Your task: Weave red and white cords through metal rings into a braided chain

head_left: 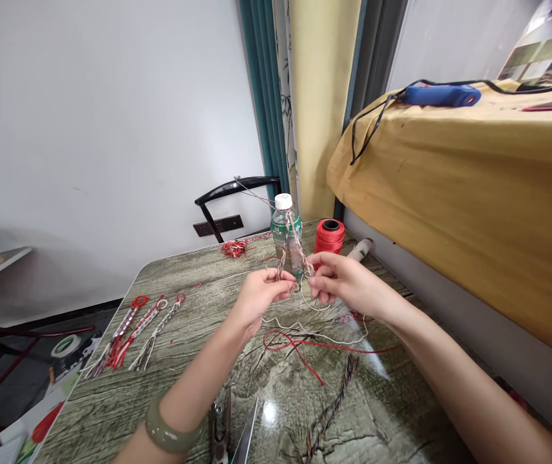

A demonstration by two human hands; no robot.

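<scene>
My left hand [261, 298] and my right hand [341, 278] meet over the middle of the table, both pinched on a braided red and white cord [291, 252]. The cord runs up past a clear water bottle [285, 233] toward a black chair back [237, 189]. Loose white string [314, 332] and red string [299, 347] hang from my fingers onto the table [193, 270]. A red thread spool [328, 236] stands just behind my right hand.
Three finished braided pieces with red loops [133, 327] lie at the left. Pliers [218, 430] and scissors [247, 438] lie at the near edge, next to a dark twisted cord [336, 399]. A yellow-covered bench [473, 193] stands at the right.
</scene>
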